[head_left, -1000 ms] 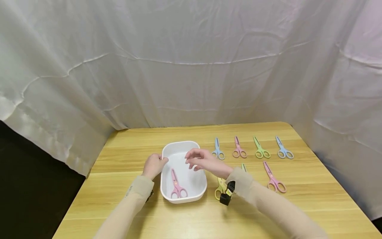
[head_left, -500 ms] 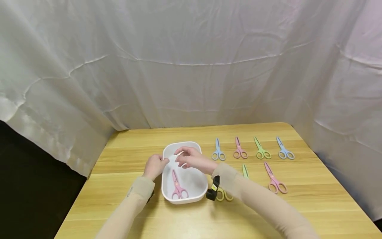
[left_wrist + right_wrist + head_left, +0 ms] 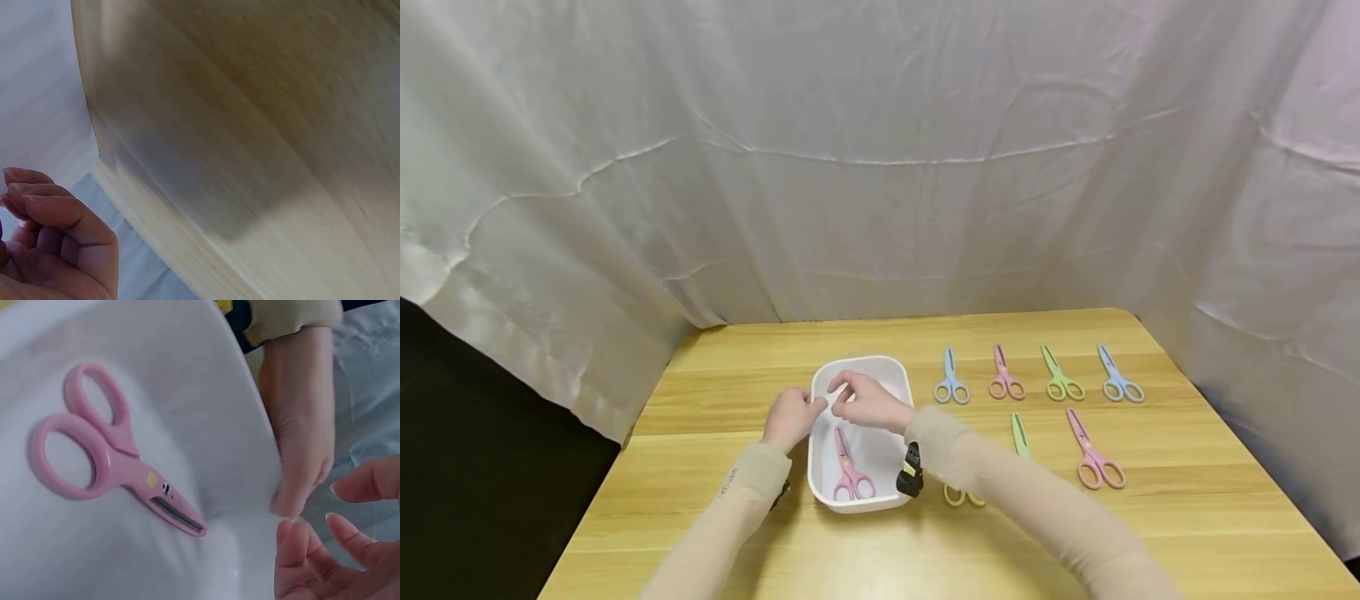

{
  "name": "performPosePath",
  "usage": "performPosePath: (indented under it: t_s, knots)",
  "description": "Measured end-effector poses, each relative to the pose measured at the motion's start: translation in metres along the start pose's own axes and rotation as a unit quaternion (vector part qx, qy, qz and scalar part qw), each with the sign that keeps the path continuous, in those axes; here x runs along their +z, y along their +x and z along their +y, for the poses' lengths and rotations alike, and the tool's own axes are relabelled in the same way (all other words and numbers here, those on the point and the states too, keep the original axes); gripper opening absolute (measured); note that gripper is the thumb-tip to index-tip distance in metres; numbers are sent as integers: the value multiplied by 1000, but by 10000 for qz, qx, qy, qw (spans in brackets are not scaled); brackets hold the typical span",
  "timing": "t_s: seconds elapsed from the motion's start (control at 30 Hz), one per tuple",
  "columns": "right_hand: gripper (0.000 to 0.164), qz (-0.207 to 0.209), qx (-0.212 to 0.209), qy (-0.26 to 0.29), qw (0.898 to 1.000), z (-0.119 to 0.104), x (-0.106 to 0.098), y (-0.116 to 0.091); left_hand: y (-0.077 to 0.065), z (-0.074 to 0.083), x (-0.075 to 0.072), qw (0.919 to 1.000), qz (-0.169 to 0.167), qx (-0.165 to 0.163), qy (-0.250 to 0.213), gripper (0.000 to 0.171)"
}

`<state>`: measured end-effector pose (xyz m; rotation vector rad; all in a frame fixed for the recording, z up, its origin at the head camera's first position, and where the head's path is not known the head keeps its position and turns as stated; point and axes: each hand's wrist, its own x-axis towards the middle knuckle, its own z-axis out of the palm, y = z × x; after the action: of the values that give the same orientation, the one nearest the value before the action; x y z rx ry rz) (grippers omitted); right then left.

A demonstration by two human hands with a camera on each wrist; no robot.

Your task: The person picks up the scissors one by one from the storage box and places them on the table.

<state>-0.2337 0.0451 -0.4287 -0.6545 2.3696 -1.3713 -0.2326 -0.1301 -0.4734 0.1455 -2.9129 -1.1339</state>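
Note:
At the left side of a white tray (image 3: 886, 454), my left hand (image 3: 790, 419) grips the rim, its thumb over the edge. In the left wrist view the fingers of this left hand (image 3: 62, 244) are curled. My right hand (image 3: 874, 406) hovers over the tray's far part with bent, parted fingers and nothing between them. Its fingertips come close to the left thumb in the right wrist view. Pink scissors (image 3: 847, 467) lie closed on the tray floor, handles toward me, below the right hand.
Right of the tray lie blue scissors (image 3: 950, 379), pink scissors (image 3: 1000, 367), green scissors (image 3: 1051, 365) and blue scissors (image 3: 1108, 365) in a back row. Nearer are green scissors (image 3: 1018, 433) and pink scissors (image 3: 1087, 446). Yellow scissors (image 3: 955, 503) are partly hidden under the right arm.
My right hand has moved left across the tray toward the left hand, and its fingers have drawn closer together. The left hand and the pink scissors in the tray stay put.

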Motion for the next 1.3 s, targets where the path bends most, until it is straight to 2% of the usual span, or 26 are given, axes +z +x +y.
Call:
performPosePath:
  t_s: [0.13,0.37,0.5,0.67,0.83,1.0,1.3]
  knots:
    - [34,37,63,-557,9984,1,5,3,0,0,0,10000,11,52,39,28]
    - [32,-65,75,-1047,9945,5,11,6,0,1,0,10000,22,-13,16,28]
    - [25,-358,195,-1473,9883,7,10,6,-1,3,0,9999,27,-26,96,29]
    - [20,-921,486,-1986,9745,8,8,4,-1,2,1,9999,50,-33,121,32]
    - [14,-1496,792,-1939,9663,4,7,0,-2,1,3,9999,68,-88,48,30]
    - [12,-1870,951,-1839,9603,5,8,-1,-2,1,3,9999,66,-93,29,29]
    - [26,-2332,1162,-1911,9463,0,8,-3,-3,1,2,9999,85,-54,38,26]
